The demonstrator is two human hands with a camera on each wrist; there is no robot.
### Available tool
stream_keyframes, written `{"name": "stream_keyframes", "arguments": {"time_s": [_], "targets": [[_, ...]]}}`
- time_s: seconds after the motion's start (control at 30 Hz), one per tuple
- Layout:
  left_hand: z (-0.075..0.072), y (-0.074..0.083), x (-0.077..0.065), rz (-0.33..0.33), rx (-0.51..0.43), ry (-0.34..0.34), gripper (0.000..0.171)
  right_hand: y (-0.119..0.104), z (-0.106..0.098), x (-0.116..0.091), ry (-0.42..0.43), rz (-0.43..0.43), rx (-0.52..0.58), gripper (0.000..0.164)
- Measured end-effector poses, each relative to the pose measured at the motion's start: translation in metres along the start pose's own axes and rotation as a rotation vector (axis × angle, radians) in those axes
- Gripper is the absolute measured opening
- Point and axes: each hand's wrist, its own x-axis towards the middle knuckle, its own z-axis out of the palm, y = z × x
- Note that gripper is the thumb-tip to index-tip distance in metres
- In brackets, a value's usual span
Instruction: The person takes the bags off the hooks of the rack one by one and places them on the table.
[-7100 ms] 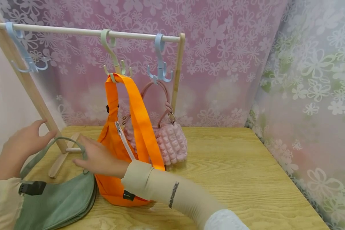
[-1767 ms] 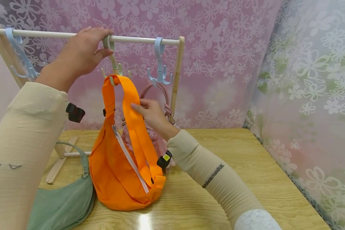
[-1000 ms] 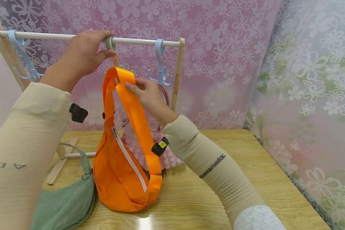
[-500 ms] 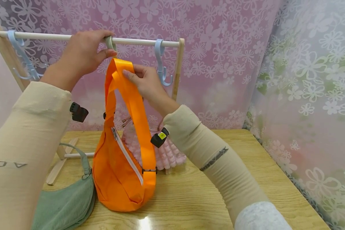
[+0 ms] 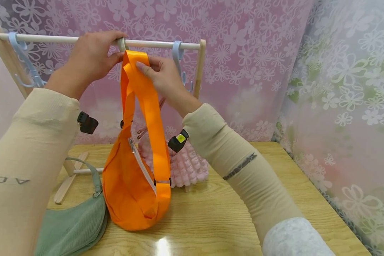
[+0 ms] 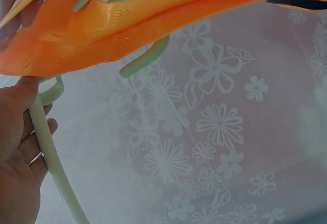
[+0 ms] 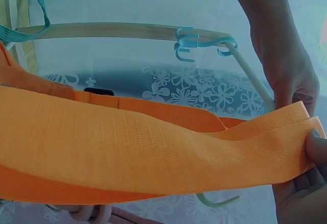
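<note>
My left hand (image 5: 94, 55) grips the top of the pale green multi-prong hook (image 5: 122, 44) on the white rod (image 5: 51, 38). My right hand (image 5: 166, 76) pinches the upper loop of the orange sling bag's strap (image 5: 158, 142), held up close under the rod. The orange sling bag (image 5: 124, 199) hangs below, its bottom low over the table, a white zipper slanting down its front. In the left wrist view the strap (image 6: 102, 35) crosses in front of the hook's prongs (image 6: 145, 58). The right wrist view has the strap (image 7: 153, 152) stretched toward my right fingers, left hand (image 7: 288, 55) beyond.
A green shoulder bag (image 5: 73, 227) lies on the wooden table (image 5: 217, 220) at the left. A pink ruffled handbag (image 5: 192, 167) is behind the orange bag, at the right blue hook (image 5: 177, 51). Another blue hook (image 5: 27, 62) hangs at the left end.
Both hands have left the green bag. My left hand went up to the green hook; my right hand took the orange strap and raised it off the prong toward the rod.
</note>
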Motion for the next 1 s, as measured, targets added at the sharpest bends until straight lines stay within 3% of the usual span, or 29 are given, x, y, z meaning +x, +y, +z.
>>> {"name": "stream_keyframes", "arguments": {"time_s": [0.5,0.8,1.0], "targets": [[0.002,-0.003,0.001,-0.014,0.0,-0.019,0.053,-0.022,-0.012,-0.001,-0.05,-0.091,0.115,0.031],[0.004,0.0,-0.001,0.039,-0.005,0.034,0.05,-0.03,-0.02,-0.011,-0.088,-0.048,0.164,0.031],[0.008,0.001,-0.001,0.058,-0.007,0.058,0.053,-0.037,-0.026,-0.02,-0.115,-0.083,0.187,0.03]]}}
